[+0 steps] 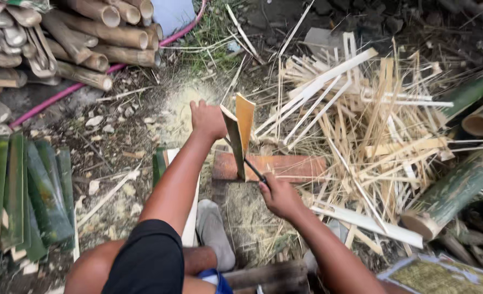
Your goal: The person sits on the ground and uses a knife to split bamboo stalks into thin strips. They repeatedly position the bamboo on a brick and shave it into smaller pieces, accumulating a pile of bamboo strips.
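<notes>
A split bamboo piece stands upright on a reddish wooden block, its two halves spread apart at the top. My left hand holds the top of the left half. My right hand grips the handle of a knife whose blade sits inside the split, low on the piece.
A heap of thin pale bamboo strips lies to the right. Flat green bamboo slats are stacked at left. Round bamboo logs pile at top left beside a pink hose. Thick green bamboo tubes lie at right. My knee is below.
</notes>
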